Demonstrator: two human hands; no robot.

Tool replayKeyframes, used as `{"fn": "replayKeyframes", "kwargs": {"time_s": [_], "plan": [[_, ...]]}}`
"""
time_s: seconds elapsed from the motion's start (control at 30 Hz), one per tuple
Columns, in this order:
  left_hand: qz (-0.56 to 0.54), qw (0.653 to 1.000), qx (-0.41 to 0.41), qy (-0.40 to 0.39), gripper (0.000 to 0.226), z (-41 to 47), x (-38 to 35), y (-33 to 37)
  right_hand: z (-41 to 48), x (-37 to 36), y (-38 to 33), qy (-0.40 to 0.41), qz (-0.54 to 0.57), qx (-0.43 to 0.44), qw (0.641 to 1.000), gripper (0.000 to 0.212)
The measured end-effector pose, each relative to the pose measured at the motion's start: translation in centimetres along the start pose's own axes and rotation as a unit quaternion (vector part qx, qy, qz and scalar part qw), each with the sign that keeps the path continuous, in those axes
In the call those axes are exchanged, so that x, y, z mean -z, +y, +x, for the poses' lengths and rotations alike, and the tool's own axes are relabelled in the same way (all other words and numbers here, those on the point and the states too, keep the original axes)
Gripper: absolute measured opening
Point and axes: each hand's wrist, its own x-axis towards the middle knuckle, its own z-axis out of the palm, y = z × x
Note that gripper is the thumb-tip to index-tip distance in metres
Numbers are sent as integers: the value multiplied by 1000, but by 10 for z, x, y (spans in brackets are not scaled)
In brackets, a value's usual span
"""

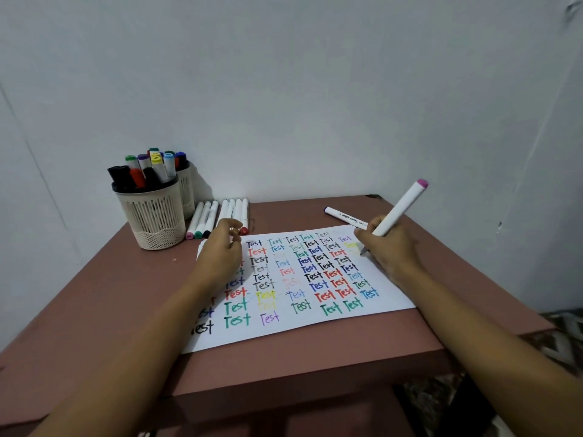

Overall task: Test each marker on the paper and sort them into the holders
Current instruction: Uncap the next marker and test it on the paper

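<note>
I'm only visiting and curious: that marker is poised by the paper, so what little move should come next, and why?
Probably lower the tip and write one more "Test" near the upper right edge of the paper. The right hand grips the white marker tip-down right there, and the left hand rests on the paper. It likely needs testing before sorting.

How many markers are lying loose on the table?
8: a group of three beside the holders, a group of four right of it behind the left hand, a single marker past the paper near the right hand. Hands may hide others.
</note>
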Motion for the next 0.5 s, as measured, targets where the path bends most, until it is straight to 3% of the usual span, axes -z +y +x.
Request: {"fn": "replayKeyframes", "kwargs": {"time_s": [0.5], "plan": [[53,998,-15,-29,33,0,-3,-5,-2,-1,5,-11,-63,-9,998,22]]}}
